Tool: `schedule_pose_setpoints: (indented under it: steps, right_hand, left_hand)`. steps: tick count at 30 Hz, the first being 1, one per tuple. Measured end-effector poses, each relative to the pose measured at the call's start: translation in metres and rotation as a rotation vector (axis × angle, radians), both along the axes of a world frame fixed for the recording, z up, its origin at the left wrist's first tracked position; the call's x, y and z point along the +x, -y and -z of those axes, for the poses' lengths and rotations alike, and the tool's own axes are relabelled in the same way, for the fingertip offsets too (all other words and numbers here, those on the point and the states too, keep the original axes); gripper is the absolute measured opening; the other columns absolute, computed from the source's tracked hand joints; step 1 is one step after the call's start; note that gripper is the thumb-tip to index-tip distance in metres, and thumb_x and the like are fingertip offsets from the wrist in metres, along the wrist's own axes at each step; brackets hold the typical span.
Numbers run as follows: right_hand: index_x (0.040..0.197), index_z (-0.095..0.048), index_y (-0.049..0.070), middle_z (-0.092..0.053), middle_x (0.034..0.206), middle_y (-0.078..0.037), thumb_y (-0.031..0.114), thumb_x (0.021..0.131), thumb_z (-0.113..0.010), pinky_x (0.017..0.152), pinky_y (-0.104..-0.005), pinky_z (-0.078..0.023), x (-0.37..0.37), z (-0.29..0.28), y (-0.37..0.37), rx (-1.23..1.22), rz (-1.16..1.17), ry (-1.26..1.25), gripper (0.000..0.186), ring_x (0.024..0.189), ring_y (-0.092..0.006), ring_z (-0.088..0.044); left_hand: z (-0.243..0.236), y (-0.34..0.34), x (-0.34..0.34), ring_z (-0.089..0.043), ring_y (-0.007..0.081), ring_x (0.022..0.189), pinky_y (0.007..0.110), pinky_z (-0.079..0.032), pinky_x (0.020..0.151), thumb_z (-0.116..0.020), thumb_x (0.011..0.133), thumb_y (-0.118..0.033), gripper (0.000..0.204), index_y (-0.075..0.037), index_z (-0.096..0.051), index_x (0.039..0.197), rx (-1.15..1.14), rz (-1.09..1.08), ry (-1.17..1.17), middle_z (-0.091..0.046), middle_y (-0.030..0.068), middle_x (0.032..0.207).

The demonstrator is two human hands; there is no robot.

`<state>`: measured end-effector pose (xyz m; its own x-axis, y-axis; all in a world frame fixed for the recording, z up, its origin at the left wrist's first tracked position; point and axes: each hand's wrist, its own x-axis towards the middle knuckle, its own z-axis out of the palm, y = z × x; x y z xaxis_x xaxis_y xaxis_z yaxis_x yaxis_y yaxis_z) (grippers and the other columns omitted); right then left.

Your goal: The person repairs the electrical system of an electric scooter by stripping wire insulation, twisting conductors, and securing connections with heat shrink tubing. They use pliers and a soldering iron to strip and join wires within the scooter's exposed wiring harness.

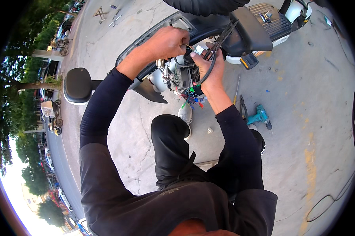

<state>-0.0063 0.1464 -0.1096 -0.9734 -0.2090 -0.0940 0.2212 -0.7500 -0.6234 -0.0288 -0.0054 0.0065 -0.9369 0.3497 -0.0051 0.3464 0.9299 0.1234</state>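
At the opened body of a scooter (pixel 251 31), my left hand (pixel 169 43) has its fingers closed on thin wires (pixel 190 48). Just right of it, my right hand (pixel 209 69) grips a small white connector (pixel 199 50) and wires, with black cables (pixel 224 33) running past its fingers. Below both hands, an exposed electrical unit (pixel 180 78) has a bundle of coloured wire connectors (pixel 191 98) hanging from it. A chrome part (pixel 164 72) sits beside it, under my left wrist.
A cordless drill (pixel 259 117), pliers (pixel 243 106) and a screwdriver (pixel 236 90) lie right of my knees. A padded seat (pixel 77 84) is at left. Small tools (pixel 266 16) rest on the footboard. Wrenches (pixel 115 19) lie farther back; parked vehicles line a road at left.
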Motion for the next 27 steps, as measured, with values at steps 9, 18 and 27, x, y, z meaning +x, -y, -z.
schedule_pose_setpoints:
  steps: [9, 18, 27]
  right_hand:
    - [0.127, -0.049, 0.003, -0.054, 0.107, -0.007, -0.01, 0.079, -0.074, 0.084, -0.0282, -0.052, -0.004, 0.0, 0.003, 0.014, 0.03, -0.024, 0.056, 0.096, -0.0141, -0.057]
    - [0.125, -0.05, 0.003, -0.064, 0.097, -0.007, 0.006, 0.089, -0.075, 0.072, -0.0274, -0.054, -0.014, 0.005, -0.007, 0.116, 0.021, -0.086, 0.045, 0.081, -0.0133, -0.064]
    - [0.109, -0.06, 0.002, -0.06, 0.074, -0.004, 0.047, 0.105, -0.054, 0.053, -0.0259, -0.046, 0.068, -0.03, -0.073, 0.427, -0.454, -0.15, 0.046, 0.059, -0.0115, -0.057]
  left_hand:
    - [0.001, 0.002, 0.014, -0.064, 0.0353, 0.079, 0.044, -0.051, 0.071, -0.07, 0.073, -0.002, 0.014, -0.002, -0.066, 0.087, 0.037, 0.158, -0.064, -0.065, 0.013, 0.086]
    - [0.003, 0.013, 0.004, -0.068, 0.0344, 0.084, 0.043, -0.053, 0.074, -0.068, 0.088, -0.006, 0.013, -0.005, -0.073, 0.1, 0.079, 0.176, -0.048, -0.071, 0.013, 0.091]
    - [-0.001, 0.009, 0.005, -0.068, 0.0283, 0.069, 0.037, -0.053, 0.067, -0.071, 0.089, -0.01, 0.013, -0.001, -0.072, 0.098, 0.219, -0.039, 0.019, -0.073, 0.0141, 0.08]
